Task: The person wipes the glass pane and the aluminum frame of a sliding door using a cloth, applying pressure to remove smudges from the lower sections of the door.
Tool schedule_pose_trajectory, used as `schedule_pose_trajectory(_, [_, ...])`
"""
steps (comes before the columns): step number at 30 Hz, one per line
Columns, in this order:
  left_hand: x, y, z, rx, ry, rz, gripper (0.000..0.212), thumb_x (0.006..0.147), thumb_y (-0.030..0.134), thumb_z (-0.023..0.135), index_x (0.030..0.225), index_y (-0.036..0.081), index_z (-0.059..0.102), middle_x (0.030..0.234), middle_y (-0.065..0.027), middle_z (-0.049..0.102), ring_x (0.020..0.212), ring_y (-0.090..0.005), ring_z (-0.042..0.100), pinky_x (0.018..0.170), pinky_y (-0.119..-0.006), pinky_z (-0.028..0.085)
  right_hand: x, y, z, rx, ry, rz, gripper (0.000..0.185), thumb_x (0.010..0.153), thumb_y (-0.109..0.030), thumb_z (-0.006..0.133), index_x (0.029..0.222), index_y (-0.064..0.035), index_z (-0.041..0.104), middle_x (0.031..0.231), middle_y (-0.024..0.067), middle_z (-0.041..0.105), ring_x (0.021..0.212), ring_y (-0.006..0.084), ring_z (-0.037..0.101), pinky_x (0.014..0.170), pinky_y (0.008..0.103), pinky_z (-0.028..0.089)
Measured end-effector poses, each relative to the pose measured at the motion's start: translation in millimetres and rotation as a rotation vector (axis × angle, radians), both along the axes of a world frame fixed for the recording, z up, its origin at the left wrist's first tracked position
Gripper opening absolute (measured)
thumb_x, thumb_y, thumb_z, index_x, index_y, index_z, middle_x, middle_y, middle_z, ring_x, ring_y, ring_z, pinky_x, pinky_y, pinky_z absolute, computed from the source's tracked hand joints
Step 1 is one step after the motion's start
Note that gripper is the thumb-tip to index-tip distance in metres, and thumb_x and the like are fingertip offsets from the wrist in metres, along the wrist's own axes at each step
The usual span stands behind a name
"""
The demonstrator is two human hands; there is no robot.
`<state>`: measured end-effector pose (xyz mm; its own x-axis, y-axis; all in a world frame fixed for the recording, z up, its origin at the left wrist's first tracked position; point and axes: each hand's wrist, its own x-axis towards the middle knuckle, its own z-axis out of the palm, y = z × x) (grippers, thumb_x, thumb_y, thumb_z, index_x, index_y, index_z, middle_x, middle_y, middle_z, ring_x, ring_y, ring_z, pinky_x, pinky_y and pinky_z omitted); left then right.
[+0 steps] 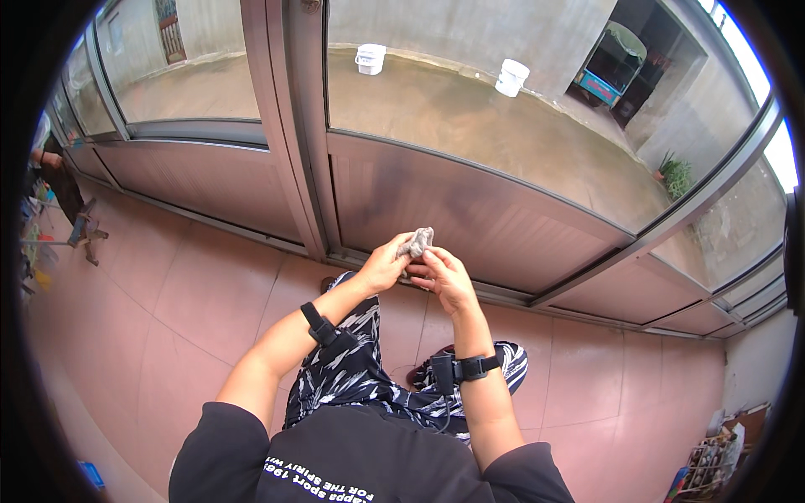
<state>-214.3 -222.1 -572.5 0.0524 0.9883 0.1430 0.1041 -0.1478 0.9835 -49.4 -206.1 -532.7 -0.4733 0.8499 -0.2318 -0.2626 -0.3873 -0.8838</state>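
A crumpled grey cloth is bunched up in front of a metal-framed sliding glass door. My left hand grips it from the left, and part of it sticks out above the fingers. From the other side, my right hand pinches the cloth's right edge between thumb and forefinger, its other fingers spread loosely below. Both hands are close together over my knees, apart from the door's lower panel. Some of the cloth is hidden behind the fingers.
Through the glass stand two white buckets by a wall, a potted plant and a vehicle. Another person's hand shows at far left, near a wooden-legged stand. A rack of items stands at lower right on pink tiles.
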Motion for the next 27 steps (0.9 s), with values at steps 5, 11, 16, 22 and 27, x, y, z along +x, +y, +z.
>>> schedule_pose_trajectory(5, [-11.5,22.7,-20.0,-0.072,0.180,0.281,0.024,0.087,0.015,0.054,0.107,0.001,0.054,0.093,-0.0101,0.062,0.087,-0.0155,0.057,0.079,-0.031,0.045,114.8,14.6,-13.3,0.018,0.118,-0.360,0.026,0.090,-0.024,0.057,0.105,-0.0022,0.058,0.098,0.0113,0.063,0.085,0.0230,0.064,0.071,0.0333,0.054])
schedule_pose_trajectory(11, [-115.0,55.2,-42.9,-0.081,0.495,0.564,0.027,0.077,0.016,0.058,0.099,0.000,0.063,0.087,-0.0180,0.066,0.086,-0.0280,0.065,0.075,-0.036,0.048,184.4,17.0,-44.8,-0.057,0.171,-0.629,0.020,0.089,-0.020,0.058,0.101,-0.0047,0.059,0.092,0.0096,0.064,0.080,0.0221,0.064,0.068,0.0328,0.055])
schedule_pose_trajectory(16, [-122.9,84.2,-29.2,0.084,0.600,0.914,0.032,0.078,0.011,0.059,0.110,0.005,0.054,0.107,-0.0165,0.057,0.101,-0.0335,0.054,0.084,-0.041,0.044,223.2,-3.5,-50.2,-0.085,0.075,-0.740,0.019,0.090,-0.021,0.058,0.100,-0.0052,0.059,0.089,0.0082,0.064,0.078,0.0212,0.064,0.068,0.0324,0.054])
schedule_pose_trajectory(22, [-98.7,125.0,-11.2,0.510,0.603,1.122,0.027,0.076,0.000,0.057,0.102,0.004,0.052,0.101,-0.0158,0.052,0.098,-0.0348,0.051,0.085,-0.041,0.042,267.9,-27.4,-23.0,-0.013,-0.034,-0.936,0.019,0.089,-0.021,0.059,0.099,-0.0055,0.059,0.088,0.0083,0.064,0.077,0.0202,0.064,0.068,0.0321,0.054])
schedule_pose_trajectory(27, [-85.3,132.0,-46.1,0.529,0.685,1.047,0.027,0.074,-0.001,0.058,0.099,0.007,0.057,0.105,-0.0119,0.054,0.097,-0.0331,0.054,0.082,-0.040,0.046,288.1,-28.0,-12.0,0.028,-0.075,-1.021,0.016,0.090,-0.020,0.057,0.097,-0.0054,0.059,0.087,0.0079,0.064,0.075,0.0191,0.064,0.066,0.0303,0.054])
